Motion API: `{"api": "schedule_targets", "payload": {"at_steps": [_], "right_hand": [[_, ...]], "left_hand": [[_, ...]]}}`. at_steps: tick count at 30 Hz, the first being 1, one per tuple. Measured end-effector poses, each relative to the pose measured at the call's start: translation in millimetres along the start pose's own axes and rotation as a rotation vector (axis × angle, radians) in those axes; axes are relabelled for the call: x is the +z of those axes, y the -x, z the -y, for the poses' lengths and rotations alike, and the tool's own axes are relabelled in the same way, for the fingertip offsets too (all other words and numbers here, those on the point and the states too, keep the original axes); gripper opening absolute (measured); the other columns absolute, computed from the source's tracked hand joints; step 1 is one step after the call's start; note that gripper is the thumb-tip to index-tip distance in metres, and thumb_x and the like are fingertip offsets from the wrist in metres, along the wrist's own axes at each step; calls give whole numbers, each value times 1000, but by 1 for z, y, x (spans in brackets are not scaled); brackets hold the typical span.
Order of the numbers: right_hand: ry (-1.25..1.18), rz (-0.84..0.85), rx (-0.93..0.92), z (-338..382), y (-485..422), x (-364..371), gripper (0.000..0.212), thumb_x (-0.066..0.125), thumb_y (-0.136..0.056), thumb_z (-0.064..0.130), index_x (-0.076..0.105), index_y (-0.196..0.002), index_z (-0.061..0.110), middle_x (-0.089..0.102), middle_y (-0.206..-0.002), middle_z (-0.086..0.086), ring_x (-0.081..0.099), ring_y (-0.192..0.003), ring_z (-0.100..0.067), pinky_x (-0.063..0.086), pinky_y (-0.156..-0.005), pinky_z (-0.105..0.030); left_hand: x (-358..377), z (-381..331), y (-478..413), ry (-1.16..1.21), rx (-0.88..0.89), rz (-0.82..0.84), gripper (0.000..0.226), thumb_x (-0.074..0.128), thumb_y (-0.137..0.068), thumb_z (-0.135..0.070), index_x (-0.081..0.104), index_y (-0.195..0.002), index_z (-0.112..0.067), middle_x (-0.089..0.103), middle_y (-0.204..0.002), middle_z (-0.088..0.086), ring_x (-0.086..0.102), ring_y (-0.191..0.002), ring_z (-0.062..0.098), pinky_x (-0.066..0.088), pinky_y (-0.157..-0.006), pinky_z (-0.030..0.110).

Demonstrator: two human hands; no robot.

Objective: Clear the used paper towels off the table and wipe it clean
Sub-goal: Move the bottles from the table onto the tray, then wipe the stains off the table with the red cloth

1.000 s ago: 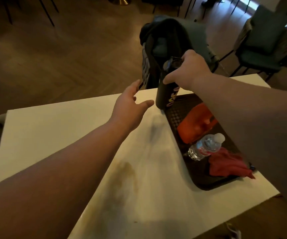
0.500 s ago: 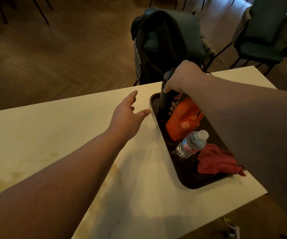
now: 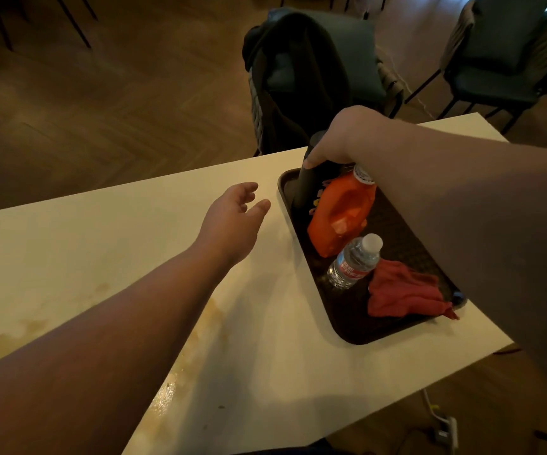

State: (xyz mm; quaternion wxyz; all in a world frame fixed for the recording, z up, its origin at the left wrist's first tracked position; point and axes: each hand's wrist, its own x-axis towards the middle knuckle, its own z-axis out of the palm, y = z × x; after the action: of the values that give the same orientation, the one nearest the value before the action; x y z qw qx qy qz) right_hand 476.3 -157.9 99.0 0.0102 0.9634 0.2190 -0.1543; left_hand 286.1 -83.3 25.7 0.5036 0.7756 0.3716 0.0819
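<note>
Right hand [image 3: 347, 136] clamps down over the top of a dark canister [image 3: 303, 188], fingers and thumb curled round it; the cap is hidden under the palm, and the coloured lettering low on its side is half covered and unreadable. Left hand [image 3: 232, 218] is released, fingers loose and spread, over the table [image 3: 101, 241] just beside the tray [image 3: 341, 326] (whether it touches the top, cannot tell). The right forearm cuts off the tray's right edge and part of the red cloth [image 3: 403, 290]. Count: one tray, holding three containers and one cloth. The canister stands upright in the far corner, the orange bottle [image 3: 337, 218] leans next to it, the clear water bottle [image 3: 354, 261] lies tilted nearer, and the cloth is crumpled at the near end. The tabletop is pale, with brownish stains [image 3: 199, 336] running toward the near edge, glossy in one spot. Room dim, herringbone wood floor [image 3: 101, 93]. Two green chairs: one [image 3: 360, 50] behind the table, draped with a dark garment [image 3: 298, 77]; another [image 3: 495, 60] at far right.
</note>
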Motion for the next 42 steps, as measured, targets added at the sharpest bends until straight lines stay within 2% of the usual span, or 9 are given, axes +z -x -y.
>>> {"api": "schedule_targets", "payload": {"at_steps": [4, 7, 11, 14, 16, 22, 28, 36, 42], "right_hand": [[-80, -78, -8, -8, 8, 0, 82, 76, -69, 68, 54, -128, 15, 58, -110, -10, 56, -110, -37, 41, -103, -53], [-116, -310, -63, -11, 27, -3, 66, 68, -81, 62, 53, -128, 18, 55, -115, -5, 54, -114, -32, 36, -100, -51], [-361, -593, -309, -22, 68, 8, 32, 56, -96, 47, 60, -76, 23, 54, -75, 6, 55, -77, -7, 42, -81, -28], [-663, -513, -356, -28, 115, 37, 28, 54, -104, 32, 59, -81, 16, 50, -71, 8, 54, -67, 6, 40, -62, -7], [-766, -431, -326, -27, 147, 68, 17, 52, -106, 24, 65, -102, 16, 55, -88, 15, 54, -80, 16, 44, -70, -1], [-887, -301, -20, -27, 208, 163, 21, 62, -99, 22, 71, -118, 18, 68, -93, 15, 65, -88, 2, 54, -79, -21], [-642, -252, 394, -85, 212, 197, 28, 61, -100, 26, 70, -119, 8, 69, -112, -9, 58, -95, -18, 46, -82, -33], [-207, 44, 386, -148, 141, 218, 34, 61, -96, 15, 63, -130, 15, 60, -130, -13, 59, -114, -34, 52, -100, -46], [-17, -103, 218, -192, 132, 217, 41, 59, -96, 28, 52, -134, 16, 51, -133, -9, 46, -126, -34, 42, -106, -47]], "left_hand": [[6, -4, 4, 36, -8, -34, 35, 56, -104, -32, 59, -138, -22, 63, -134, -2, 60, -120, 16, 53, -96, 31], [8, -4, 7, 12, 17, -73, 28, 54, -105, -35, 69, -119, -16, 68, -110, -2, 62, -94, 12, 48, -72, 23], [10, 2, 18, 5, 22, -48, 38, 48, -106, -40, 71, -98, -10, 69, -94, 8, 63, -84, 19, 50, -70, 32], [8, 12, 28, 36, 37, 5, 30, 44, -109, -31, 68, -112, -13, 68, -106, 3, 63, -99, 19, 47, -74, 25], [4, 23, 39, 87, 48, 89, 31, 41, -109, -19, 58, -135, -20, 64, -126, -2, 59, -111, 12, 43, -75, 18], [-4, 71, 95, -14, 131, 277, 52, 53, -104, -35, 37, -154, -33, 53, -146, -6, 50, -125, 8, 46, -102, 31], [5, 103, 130, -99, 136, 426, 58, 56, -102, -39, 34, -156, -34, 49, -151, -8, 48, -134, 9, 41, -105, 28], [38, 104, 142, -68, 96, 349, 54, 58, -102, -35, 39, -153, -35, 55, -141, -11, 51, -125, 6, 43, -96, 25], [58, 101, 153, -80, 57, 256, 53, 56, -103, -36, 38, -153, -35, 55, -138, -11, 51, -120, 4, 42, -91, 22]]}}
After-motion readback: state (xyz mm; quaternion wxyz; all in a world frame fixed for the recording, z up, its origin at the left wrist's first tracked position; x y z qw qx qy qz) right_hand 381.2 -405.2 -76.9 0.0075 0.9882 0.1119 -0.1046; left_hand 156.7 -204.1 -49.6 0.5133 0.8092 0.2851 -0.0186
